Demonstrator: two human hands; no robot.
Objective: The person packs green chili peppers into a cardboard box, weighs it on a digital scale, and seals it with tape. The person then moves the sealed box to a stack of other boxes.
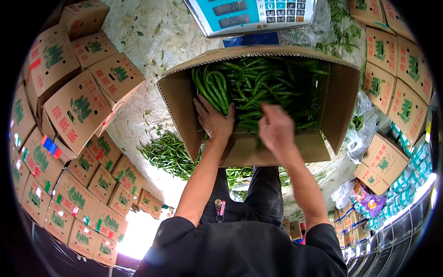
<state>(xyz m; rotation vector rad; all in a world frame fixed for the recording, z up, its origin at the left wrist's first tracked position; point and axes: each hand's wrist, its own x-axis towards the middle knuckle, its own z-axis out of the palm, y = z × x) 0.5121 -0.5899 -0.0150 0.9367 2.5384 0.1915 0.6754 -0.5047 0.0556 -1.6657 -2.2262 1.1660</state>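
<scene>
An open cardboard box (277,149) stands before me, its flaps up, with long green chili peppers (256,79) in it. At the box's left side, my left hand (216,119) cups the lower ends of a neat bundle of peppers (209,85), thumb on the right and fingers on the left. Those peppers lie roughly side by side, pointing away from me. Blurred by motion, my right hand (277,128) is over the near edge of the peppers with its fingers curled. Whether anything is inside that hand is hidden.
Beyond the box is a digital scale (256,17) with displays and keys. Loose peppers (169,154) lie in a heap on the floor at left. Printed cartons (76,110) are stacked at left, and more cartons (394,69) at right. Clear plastic (361,131) lies beside the box.
</scene>
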